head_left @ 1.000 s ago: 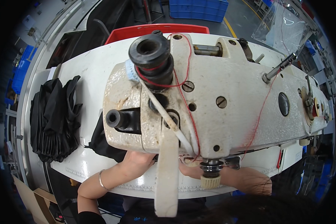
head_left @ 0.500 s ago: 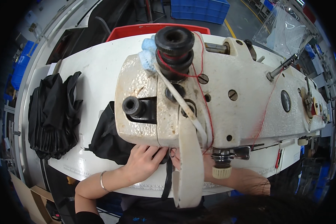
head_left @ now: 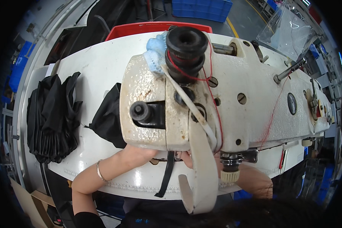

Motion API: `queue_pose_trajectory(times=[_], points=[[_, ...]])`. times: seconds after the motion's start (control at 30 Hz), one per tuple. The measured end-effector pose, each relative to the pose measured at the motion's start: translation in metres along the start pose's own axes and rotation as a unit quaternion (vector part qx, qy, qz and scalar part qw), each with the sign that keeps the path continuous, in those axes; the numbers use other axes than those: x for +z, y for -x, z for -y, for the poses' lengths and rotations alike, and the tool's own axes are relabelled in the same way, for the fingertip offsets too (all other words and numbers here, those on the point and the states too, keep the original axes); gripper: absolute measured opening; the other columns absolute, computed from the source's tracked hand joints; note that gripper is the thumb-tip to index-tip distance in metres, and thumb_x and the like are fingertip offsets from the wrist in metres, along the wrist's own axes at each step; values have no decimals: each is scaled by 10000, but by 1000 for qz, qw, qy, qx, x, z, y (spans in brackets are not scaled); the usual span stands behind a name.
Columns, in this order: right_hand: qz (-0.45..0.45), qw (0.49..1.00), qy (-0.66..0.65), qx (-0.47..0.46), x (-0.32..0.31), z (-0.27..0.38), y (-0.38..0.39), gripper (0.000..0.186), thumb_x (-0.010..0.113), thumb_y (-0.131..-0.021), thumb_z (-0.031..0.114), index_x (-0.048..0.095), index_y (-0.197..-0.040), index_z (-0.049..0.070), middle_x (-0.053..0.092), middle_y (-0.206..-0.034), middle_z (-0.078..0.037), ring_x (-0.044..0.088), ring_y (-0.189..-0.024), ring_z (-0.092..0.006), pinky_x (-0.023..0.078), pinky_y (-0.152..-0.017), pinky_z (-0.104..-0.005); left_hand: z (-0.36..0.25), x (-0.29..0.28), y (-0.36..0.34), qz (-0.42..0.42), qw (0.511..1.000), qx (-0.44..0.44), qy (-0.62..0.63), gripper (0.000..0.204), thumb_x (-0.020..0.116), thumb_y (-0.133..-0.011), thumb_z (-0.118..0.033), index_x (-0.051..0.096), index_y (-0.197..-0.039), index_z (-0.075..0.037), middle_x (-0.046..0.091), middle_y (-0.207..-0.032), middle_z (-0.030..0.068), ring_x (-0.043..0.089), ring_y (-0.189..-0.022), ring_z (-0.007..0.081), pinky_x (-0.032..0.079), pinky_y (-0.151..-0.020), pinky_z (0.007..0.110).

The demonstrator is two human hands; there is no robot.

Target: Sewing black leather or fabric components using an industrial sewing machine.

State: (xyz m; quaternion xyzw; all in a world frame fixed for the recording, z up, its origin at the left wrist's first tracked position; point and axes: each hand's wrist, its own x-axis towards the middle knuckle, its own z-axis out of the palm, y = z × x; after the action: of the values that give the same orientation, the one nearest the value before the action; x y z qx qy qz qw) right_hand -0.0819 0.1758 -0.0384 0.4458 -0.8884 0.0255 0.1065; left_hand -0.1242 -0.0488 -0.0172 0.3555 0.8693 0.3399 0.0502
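Observation:
A cream sewing machine (head_left: 152, 133) stands across the table and hides much of both hands. My left hand (head_left: 138, 154) reaches under its left end; the back of the hand shows, but the fingers are out of sight. Past that hand, a piece of black fabric (head_left: 108, 117) lies partly under the machine head. A narrow black strip (head_left: 167, 176) comes out from beneath the machine toward me, between my hands. Just right of the strip, a small part of my right hand (head_left: 187, 159) shows near the needle area, its grip hidden by the machine and a hanging white band (head_left: 204, 178).
A stack of black fabric pieces (head_left: 51, 121) lies on the left of the white table (head_left: 91, 72). A red bin (head_left: 155, 28) stands behind it, with a blue crate (head_left: 201, 9) beyond. Red thread (head_left: 216, 114) runs over the machine. A red-handled tool (head_left: 281, 159) lies at the right.
My left hand has gone farther under the machine head, and its fingers have gone from sight. The black fabric has shifted away from me, and the strip's near end has swung left.

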Motion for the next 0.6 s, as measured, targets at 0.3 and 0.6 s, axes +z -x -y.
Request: queue_pose_trajectory(times=[0.3,0.6], points=[[11,905,371,-208,-36,-9,-17,314,548,-831,87,588,-1114,-43,604,-1082,-74,575,-961,-150,461,-866,-268,4,3,5,-43,976,142,-158,308,590,-613,-64,646,-911,-14,609,-918,144,597,-912,306,491,-769,436],[57,852,421,-305,-47,-4,-20,323,507,-816,65,599,-1088,-83,606,-1025,-83,570,-898,-136,476,-880,-270,-3,4,7,-63,968,142,-199,300,600,-582,-67,648,-872,-9,596,-905,146,590,-880,304,486,-743,440]])
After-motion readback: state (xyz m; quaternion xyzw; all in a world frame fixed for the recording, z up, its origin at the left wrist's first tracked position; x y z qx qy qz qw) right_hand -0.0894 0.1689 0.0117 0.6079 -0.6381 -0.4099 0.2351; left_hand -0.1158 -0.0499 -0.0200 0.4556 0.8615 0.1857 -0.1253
